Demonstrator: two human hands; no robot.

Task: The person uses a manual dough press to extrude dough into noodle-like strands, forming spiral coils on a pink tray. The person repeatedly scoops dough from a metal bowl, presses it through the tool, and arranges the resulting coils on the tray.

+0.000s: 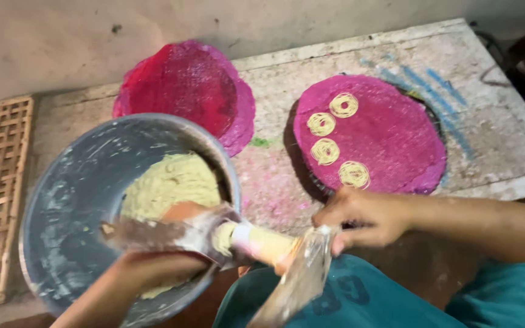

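Clearly, both hands work on one dough-filled press (256,242) held over the lap, just in front of the metal bowl (62,206) of pale dough (168,182). The left hand (153,267) is wrapped tight around the press's blurred body; the right hand (360,218) has its grip closed on the plastic piece (302,273) at the other end. Judging from this, steady support from the left and a firm right hold keep dough from squeezing out sideways. Four coils (332,140) already lie on the pink mat (396,140) on the table (493,121).
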